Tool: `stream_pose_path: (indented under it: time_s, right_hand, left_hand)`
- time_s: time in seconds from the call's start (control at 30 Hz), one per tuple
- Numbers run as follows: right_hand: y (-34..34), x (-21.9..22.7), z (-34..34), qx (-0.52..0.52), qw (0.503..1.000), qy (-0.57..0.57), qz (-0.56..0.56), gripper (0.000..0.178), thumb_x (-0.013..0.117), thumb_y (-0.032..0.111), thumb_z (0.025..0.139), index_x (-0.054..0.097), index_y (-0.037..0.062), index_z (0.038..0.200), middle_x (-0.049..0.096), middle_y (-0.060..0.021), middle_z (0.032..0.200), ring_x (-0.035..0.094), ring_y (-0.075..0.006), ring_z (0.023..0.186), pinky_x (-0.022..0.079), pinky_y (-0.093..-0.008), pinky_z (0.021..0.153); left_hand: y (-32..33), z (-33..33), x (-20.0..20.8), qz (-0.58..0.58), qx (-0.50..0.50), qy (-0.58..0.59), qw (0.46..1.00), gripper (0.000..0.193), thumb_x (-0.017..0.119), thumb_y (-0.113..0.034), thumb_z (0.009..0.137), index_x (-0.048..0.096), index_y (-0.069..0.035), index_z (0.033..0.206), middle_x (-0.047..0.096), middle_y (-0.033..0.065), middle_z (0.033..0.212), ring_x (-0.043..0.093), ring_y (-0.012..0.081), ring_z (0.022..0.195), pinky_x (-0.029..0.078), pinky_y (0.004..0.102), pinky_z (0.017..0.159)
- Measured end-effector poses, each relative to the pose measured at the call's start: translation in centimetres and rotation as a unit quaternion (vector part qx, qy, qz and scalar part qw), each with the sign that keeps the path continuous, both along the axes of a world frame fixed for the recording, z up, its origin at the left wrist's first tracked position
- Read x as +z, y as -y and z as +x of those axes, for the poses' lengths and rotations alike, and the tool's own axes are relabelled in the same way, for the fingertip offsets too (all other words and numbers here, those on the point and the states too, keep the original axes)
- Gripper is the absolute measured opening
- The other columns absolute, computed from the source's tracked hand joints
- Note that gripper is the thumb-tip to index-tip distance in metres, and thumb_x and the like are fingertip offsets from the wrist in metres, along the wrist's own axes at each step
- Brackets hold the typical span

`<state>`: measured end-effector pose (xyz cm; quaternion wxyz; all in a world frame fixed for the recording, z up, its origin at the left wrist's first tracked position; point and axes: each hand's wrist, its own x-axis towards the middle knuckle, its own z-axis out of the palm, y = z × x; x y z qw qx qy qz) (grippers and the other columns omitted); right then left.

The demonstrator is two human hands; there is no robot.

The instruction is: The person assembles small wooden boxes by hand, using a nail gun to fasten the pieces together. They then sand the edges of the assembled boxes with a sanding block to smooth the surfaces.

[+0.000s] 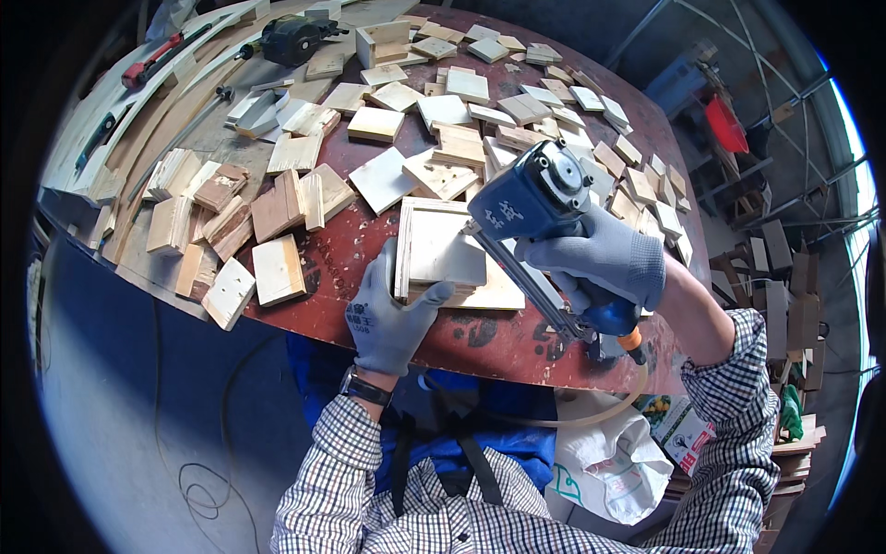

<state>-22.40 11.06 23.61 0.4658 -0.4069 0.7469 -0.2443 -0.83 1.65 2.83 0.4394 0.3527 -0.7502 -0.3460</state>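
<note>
A blue pneumatic nail gun (517, 208) is in my right hand (614, 258), the gloved fingers wrapped round its handle. Its nose reaches the right side of a small stack of square wooden pieces (443, 245) near the table's front edge. Gloved in grey, my left hand (392, 309) grips the stack at its near left corner, thumb along the front side. Beneath the stack a flat wooden board (498, 291) sticks out to the right. An air hose (637, 355) with an orange fitting leaves the bottom of the gun's handle. Whether the nose touches the wood I cannot tell.
Many loose wood blocks (378, 180) cover the red table (314, 309) beyond and left of the stack. A black tool (295, 39) and red-handled cutters (157, 60) lie far left. A white sack (614, 466) lies below the table's front edge; cables (208, 489) coil on the floor.
</note>
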Motion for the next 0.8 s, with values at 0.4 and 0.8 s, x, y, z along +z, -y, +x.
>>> stream_pose_path:
  time_s: [0.4,0.8]
  right_hand:
    - [-3.1,-1.1,0.7,-0.054,0.993,0.019,-0.104,0.048,0.082,0.042,0.088,0.074,0.0057,0.118,0.073,-0.0050,0.090,0.067,-0.0126,0.078,0.057,-0.0303,0.077]
    - [-26.8,-3.0,-10.2,-0.359,0.913,-0.107,-0.164,0.058,0.065,0.009,0.095,0.038,0.0079,0.146,0.060,-0.0078,0.100,0.066,-0.0151,0.081,0.057,-0.0308,0.068]
  left_hand:
    - [-0.5,-1.5,0.0,0.025,-0.022,-0.041,0.999,0.078,0.089,-0.054,0.086,0.066,0.003,0.133,0.074,0.0165,0.117,0.073,0.0294,0.106,0.057,0.0413,0.094]
    - [0.3,-0.8,-2.3,-0.015,-0.007,0.002,1.000,0.092,0.083,-0.064,0.086,0.057,0.002,0.145,0.070,0.0236,0.131,0.070,0.0395,0.120,0.056,0.0469,0.101]
